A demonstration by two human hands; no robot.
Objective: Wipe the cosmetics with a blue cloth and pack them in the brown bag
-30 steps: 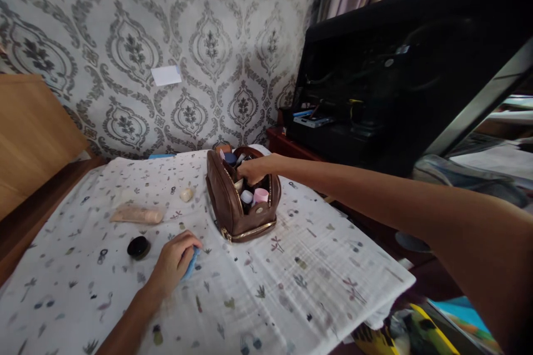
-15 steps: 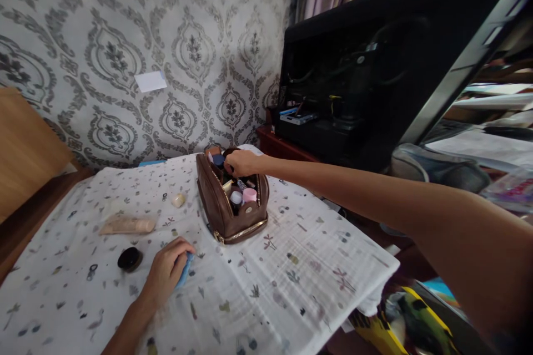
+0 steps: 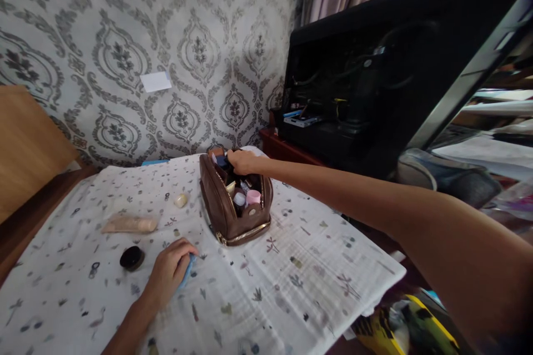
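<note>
A brown makeup bag (image 3: 226, 203) stands unzipped on the table, its gold zipper spread wide. Inside it are a pink-lidded jar (image 3: 253, 197), a white-lidded jar (image 3: 239, 199) and other small items. At the bag's far end is my right hand (image 3: 244, 162), reaching over the opening with fingers curled; what they hold, if anything, is hidden. My left hand (image 3: 172, 266) rests on the tablecloth, closed around a light blue cloth (image 3: 188, 272) that mostly hides under it. Left of that hand sit a round black-lidded jar (image 3: 132, 258), a beige tube (image 3: 130, 224) and a small cream-coloured pot (image 3: 180, 200).
A white patterned cloth (image 3: 291, 288) covers the table. Behind it is a wall with a damask pattern (image 3: 195, 55). The back of a large black screen (image 3: 353, 77) stands at the right. A wooden board (image 3: 33, 150) leans at the left, and a yellow-and-black bag (image 3: 383, 333) lies below the table's right edge.
My right hand stays at the bag's far end, its fingers slightly shifted. My left hand keeps its place on the blue cloth. The whole view has moved slightly.
</note>
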